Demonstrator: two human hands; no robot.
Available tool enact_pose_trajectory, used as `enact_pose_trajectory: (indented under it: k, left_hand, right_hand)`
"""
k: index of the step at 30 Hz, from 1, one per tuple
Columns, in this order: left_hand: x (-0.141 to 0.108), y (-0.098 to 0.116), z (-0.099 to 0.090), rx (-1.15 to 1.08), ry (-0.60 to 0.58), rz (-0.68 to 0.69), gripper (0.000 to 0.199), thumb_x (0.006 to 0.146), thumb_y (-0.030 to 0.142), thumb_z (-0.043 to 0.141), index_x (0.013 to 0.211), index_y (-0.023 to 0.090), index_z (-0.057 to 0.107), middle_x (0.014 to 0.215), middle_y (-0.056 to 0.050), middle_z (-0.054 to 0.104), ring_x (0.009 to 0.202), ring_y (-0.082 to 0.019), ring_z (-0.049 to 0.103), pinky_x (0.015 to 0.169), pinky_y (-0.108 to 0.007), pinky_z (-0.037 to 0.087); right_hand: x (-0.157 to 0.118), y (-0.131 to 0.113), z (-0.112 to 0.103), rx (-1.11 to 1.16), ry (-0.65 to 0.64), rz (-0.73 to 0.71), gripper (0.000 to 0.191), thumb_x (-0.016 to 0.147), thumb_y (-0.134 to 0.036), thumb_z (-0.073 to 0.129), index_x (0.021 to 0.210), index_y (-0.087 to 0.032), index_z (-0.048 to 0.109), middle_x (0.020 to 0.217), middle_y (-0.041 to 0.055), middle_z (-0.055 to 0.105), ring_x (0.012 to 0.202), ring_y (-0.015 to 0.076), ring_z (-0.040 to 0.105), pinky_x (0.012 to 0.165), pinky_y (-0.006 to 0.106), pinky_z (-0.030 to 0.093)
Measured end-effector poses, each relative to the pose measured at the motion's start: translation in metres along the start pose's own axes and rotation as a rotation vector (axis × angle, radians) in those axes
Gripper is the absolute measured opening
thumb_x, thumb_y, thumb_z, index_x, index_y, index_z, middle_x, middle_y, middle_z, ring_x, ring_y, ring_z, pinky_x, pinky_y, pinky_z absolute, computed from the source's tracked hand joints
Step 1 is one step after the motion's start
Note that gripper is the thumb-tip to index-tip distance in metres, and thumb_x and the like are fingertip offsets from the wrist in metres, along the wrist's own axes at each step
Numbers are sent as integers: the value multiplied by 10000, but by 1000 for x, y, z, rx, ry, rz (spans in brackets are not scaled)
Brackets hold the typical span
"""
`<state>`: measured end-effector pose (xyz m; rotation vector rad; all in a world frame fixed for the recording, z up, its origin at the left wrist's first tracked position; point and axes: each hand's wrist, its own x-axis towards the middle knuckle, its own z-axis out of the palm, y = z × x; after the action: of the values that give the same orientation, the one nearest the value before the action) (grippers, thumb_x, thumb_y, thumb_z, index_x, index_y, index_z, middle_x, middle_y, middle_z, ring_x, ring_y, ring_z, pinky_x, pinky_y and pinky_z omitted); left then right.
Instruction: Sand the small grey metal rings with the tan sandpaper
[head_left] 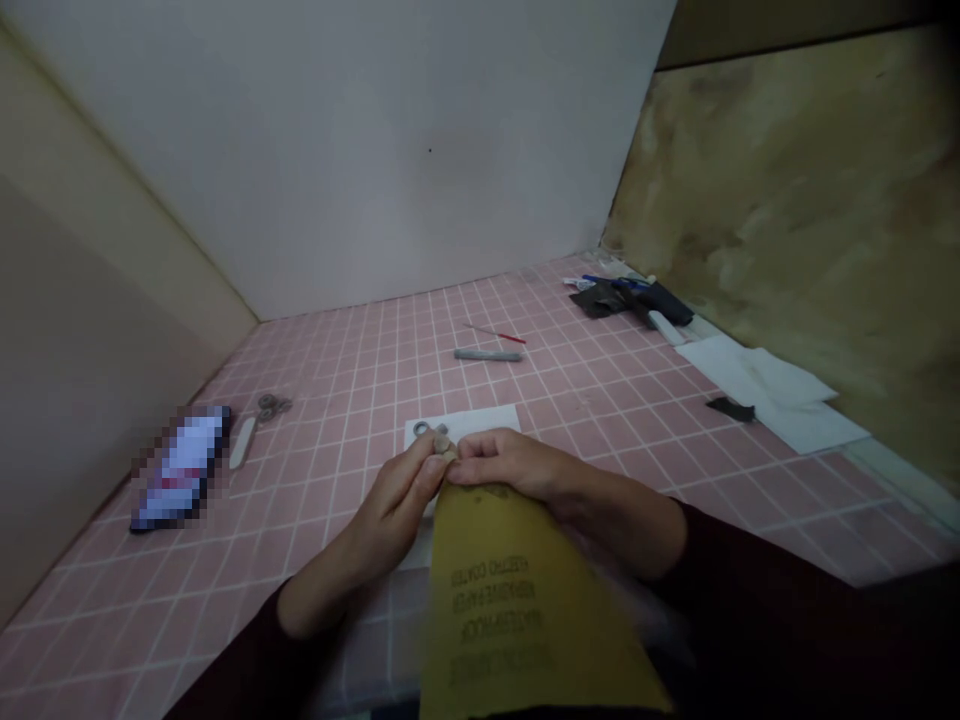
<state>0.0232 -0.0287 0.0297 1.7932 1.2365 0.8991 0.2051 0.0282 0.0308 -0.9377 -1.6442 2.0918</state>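
My left hand [397,497] is closed, its thumb and fingers pinching a small beige piece [442,443] whose exact kind I cannot make out. Right beside it, my right hand [514,465] is closed at the top edge of a sheet of sandpaper [517,600]. The sandpaper's yellow printed back faces me and hangs down toward my lap. Beneath the hands lies a white paper [487,418], partly covered by them. A small grey ring [421,429] rests on that paper, just beyond my left fingers.
On the pink tiled surface, a grey marker [487,355] and a thin red-handled tool [512,339] lie ahead. At left are a blurred-out phone-like object [184,468], a white stick [242,443] and small grey pieces [271,405]. White papers [780,390] and dark scraps [600,298] lie right.
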Motion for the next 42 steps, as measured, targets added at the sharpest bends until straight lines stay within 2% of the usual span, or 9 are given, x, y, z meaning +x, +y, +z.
enact_pose_trajectory:
  k: [6,12,18,23,25,30,32,37,42]
  left_hand:
    - [4,-7,-2,-73,-117,-92,285,1032,396,381,860,204,501,838,-11,500,753,-160,453,704,-302,400]
    - [0,0,-1,-5,-14,23,304,1044,375,340,837,207,485,785,-1,478,716,-160,429,686,-307,376]
    - [5,-13,-2,-41,-111,-69,292,1032,384,383,827,200,479,833,-5,492,758,-155,441,720,-295,385]
    - [0,-2,0,-18,-23,24,304,1046,374,342,830,206,473,785,7,455,711,-153,416,676,-293,365]
    - [-1,-1,0,-2,-20,51,300,1047,374,345,838,206,480,788,5,464,714,-154,426,678,-294,366]
    - [3,-10,-1,-47,-97,-53,281,1038,392,382,869,202,501,820,-9,492,759,-164,453,710,-304,392]
    - [2,-10,-1,-47,-84,-44,277,1041,389,379,871,204,496,823,-8,497,756,-162,453,712,-307,389]
    - [-1,-1,1,31,-11,101,287,1051,342,353,825,206,467,783,6,473,709,-147,425,686,-304,361]
    - [2,-10,1,-146,-52,-62,288,1027,391,412,829,204,504,771,7,448,700,-146,404,652,-292,361]
  right_hand:
    - [-4,-1,2,-518,369,-341,241,776,-156,665,659,-192,458,643,-44,477,661,120,443,621,262,306]
    - [0,-2,0,-14,5,-11,283,819,-347,668,708,-203,452,639,-52,467,551,97,415,535,245,315]
    - [-2,-1,3,-508,359,-327,243,777,-160,660,652,-190,455,626,-47,455,636,112,415,593,256,285]
    - [0,-1,1,-86,52,-49,279,807,-340,666,695,-203,450,637,-52,466,561,101,409,539,246,313]
    - [-1,-2,0,-36,-5,-19,288,804,-357,666,697,-207,445,632,-53,462,548,101,407,529,247,310]
    - [-5,-2,3,-550,360,-375,233,797,-178,642,666,-196,450,637,-43,469,635,118,425,611,269,296]
    - [-5,-2,3,-561,357,-376,232,804,-178,635,668,-197,448,633,-45,464,630,117,420,611,268,300]
    - [-1,-4,-2,-179,41,-75,263,817,-283,656,672,-200,453,616,-53,458,563,102,412,545,249,319]
    - [-7,-4,2,-500,339,-341,229,798,-203,680,684,-192,481,621,-57,450,616,109,423,594,256,314]
